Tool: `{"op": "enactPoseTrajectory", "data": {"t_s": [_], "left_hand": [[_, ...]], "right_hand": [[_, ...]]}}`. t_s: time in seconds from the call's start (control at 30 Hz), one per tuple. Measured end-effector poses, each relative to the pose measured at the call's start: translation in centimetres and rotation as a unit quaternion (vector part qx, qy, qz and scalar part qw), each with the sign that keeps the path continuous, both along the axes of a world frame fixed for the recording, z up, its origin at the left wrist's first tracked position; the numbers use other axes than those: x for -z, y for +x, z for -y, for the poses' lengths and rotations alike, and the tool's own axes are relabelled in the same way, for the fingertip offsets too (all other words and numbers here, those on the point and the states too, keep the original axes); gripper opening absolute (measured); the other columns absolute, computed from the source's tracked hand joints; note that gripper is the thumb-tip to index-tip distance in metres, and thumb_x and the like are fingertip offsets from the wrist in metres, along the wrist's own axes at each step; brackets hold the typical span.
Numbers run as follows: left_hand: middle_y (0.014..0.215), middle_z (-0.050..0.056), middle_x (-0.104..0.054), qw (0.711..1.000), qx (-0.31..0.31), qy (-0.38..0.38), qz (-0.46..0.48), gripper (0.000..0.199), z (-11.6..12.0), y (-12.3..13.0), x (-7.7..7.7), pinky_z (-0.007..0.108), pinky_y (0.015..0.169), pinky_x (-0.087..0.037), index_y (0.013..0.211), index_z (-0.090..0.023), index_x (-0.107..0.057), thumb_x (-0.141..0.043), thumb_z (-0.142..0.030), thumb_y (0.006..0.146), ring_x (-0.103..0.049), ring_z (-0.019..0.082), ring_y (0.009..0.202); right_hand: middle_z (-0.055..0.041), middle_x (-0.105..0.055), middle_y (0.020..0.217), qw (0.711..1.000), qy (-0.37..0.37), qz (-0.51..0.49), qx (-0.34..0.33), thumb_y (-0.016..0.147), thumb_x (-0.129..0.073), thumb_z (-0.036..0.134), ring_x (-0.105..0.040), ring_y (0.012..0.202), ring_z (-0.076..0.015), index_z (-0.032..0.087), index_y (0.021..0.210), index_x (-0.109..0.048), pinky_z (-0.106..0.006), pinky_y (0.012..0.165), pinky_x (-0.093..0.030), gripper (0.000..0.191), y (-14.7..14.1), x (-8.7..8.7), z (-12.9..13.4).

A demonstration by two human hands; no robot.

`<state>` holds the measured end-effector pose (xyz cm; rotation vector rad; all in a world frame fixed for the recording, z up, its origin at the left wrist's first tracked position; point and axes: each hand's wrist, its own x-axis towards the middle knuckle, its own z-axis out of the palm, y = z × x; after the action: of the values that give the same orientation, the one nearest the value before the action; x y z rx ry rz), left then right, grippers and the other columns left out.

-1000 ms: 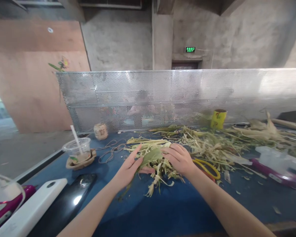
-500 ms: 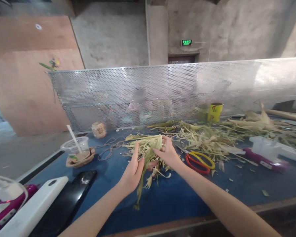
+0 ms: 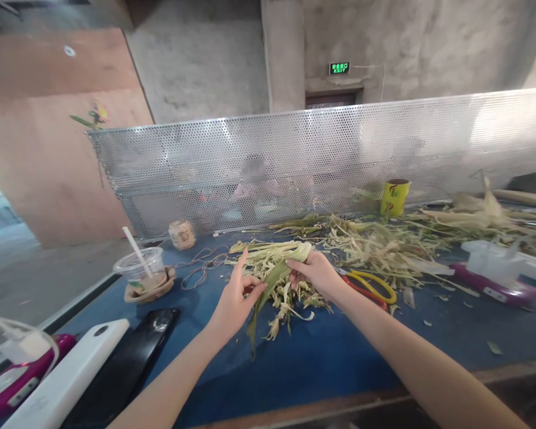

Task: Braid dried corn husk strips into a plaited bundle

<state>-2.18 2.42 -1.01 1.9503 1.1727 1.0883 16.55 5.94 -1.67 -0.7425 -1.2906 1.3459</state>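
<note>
Now, over a blue table [image 3: 259,381], above shredded plant strips [image 3: 310,296]: holding a long green leaf [image 3: 276,277] (slanting down leftward), clamped near its upper end by the right hand's [image 3: 317,274] fingers, pinched lower by the left hand's [image 3: 232,301] thumb and finger.

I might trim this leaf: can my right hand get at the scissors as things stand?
Probably yes: the scissors' handles lie beside your right hand with nothing lying on them, though that hand must likely release the leaf first.

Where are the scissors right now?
In the head view, the scissors lie right of centre on the table, beside the right hand, nearer than the leaf pile.
</note>
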Motion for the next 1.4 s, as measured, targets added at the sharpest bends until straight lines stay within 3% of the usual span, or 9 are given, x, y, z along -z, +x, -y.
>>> {"op": "enactPoseTrajectory", "data": {"t_s": [0.13,0.27,0.5,0.67,0.77,0.87,1.07,1.23,1.4], "left_hand": [[0.067,0.000,-0.058,0.991,0.031,-0.072,0.111,0.084,0.2,-0.1,-0.7,0.023,0.055,-0.037,0.138,-0.012,-0.005,-0.057,-0.035,0.076,-0.049,0.011,0.057],[0.061,-0.003,-0.054,0.981,0.048,-0.096,0.162,0.092,0.2,-0.3,-1.1,0.021,0.052,-0.033,0.138,-0.012,-0.007,-0.063,-0.038,0.070,-0.045,0.008,0.054],[0.062,-0.003,-0.055,0.984,0.063,-0.089,0.141,0.090,0.7,-0.5,-1.6,0.021,0.050,-0.027,0.139,-0.011,-0.004,-0.061,-0.037,0.073,-0.037,0.007,0.053],[0.062,-0.003,-0.056,0.989,0.038,-0.088,0.112,0.085,0.4,-0.6,-1.2,0.021,0.047,-0.027,0.138,-0.014,-0.008,-0.058,-0.037,0.074,-0.036,0.007,0.048],[0.065,-0.001,-0.059,0.996,0.005,-0.051,0.074,0.077,-0.4,-0.7,-0.1,0.023,0.052,-0.035,0.137,-0.012,-0.009,-0.052,-0.038,0.078,-0.047,0.011,0.052],[0.073,0.003,-0.064,1.000,0.010,-0.011,-0.001,0.068,-1.4,-1.0,1.0,0.029,0.066,-0.042,0.138,-0.014,-0.006,-0.040,-0.039,0.084,-0.058,0.017,0.068],[0.069,0.002,-0.063,0.975,-0.025,0.070,-0.211,0.055,-3.1,-2.0,2.2,0.027,0.056,-0.037,0.136,-0.014,-0.020,-0.032,-0.035,0.087,-0.056,0.018,0.057],[0.061,0.002,-0.062,0.957,-0.064,0.069,-0.275,0.049,-3.9,-2.0,2.9,0.025,0.051,-0.034,0.132,-0.011,-0.031,-0.028,-0.031,0.087,-0.056,0.019,0.054],[0.058,0.003,-0.062,0.949,-0.061,0.055,-0.304,0.045,-3.9,-1.9,3.0,0.025,0.049,-0.032,0.128,-0.015,-0.038,-0.028,-0.029,0.087,-0.058,0.019,0.054]], "right_hand": [[-0.0003,-0.058,0.047,1.000,0.004,-0.022,-0.015,0.056,-0.070,0.047,-0.054,0.042,-0.0106,0.013,0.060,-0.058,-0.024,0.043,-0.049,0.036,0.7,-0.6,0.1],[-0.0025,-0.058,0.047,0.997,0.003,-0.048,-0.058,0.064,-0.062,0.054,-0.054,0.041,-0.0112,0.013,0.060,-0.058,-0.025,0.042,-0.047,0.041,0.9,-1.1,0.5],[-0.0024,-0.058,0.044,0.997,-0.021,-0.076,-0.009,0.066,-0.057,0.040,-0.051,0.038,-0.0115,0.014,0.054,-0.057,-0.023,0.039,-0.043,0.029,0.7,-0.9,0.3],[-0.0026,-0.057,0.041,0.997,-0.073,-0.014,0.005,0.063,-0.060,0.035,-0.048,0.031,-0.0105,0.014,0.050,-0.054,-0.022,0.032,-0.039,0.026,1.3,-0.6,-0.5],[-0.0004,-0.054,0.036,0.996,-0.083,-0.004,0.032,0.060,-0.066,0.034,-0.040,0.025,-0.0074,0.015,0.047,-0.050,-0.019,0.026,-0.031,0.028,2.0,-0.3,-1.2],[0.0013,-0.053,0.037,0.993,-0.085,-0.022,0.079,0.058,-0.068,0.036,-0.040,0.026,-0.0063,0.015,0.049,-0.049,-0.018,0.027,-0.031,0.030,2.8,-0.2,-1.9],[0.0010,-0.056,0.048,0.982,-0.087,-0.093,0.139,0.057,-0.071,0.028,-0.046,0.039,-0.0064,0.016,0.058,-0.052,-0.019,0.037,-0.042,0.022,4.2,0.5,-2.9],[0.0029,-0.049,0.044,0.977,-0.114,-0.116,0.140,0.058,-0.067,0.024,-0.038,0.035,-0.0042,0.017,0.049,-0.046,-0.017,0.033,-0.037,0.024,4.8,0.7,-3.2],[0.0032,-0.047,0.039,0.987,-0.130,-0.035,0.093,0.059,-0.068,0.028,-0.035,0.031,-0.0040,0.016,0.050,-0.049,-0.017,0.029,-0.028,0.024,4.2,0.1,-2.1]]}}
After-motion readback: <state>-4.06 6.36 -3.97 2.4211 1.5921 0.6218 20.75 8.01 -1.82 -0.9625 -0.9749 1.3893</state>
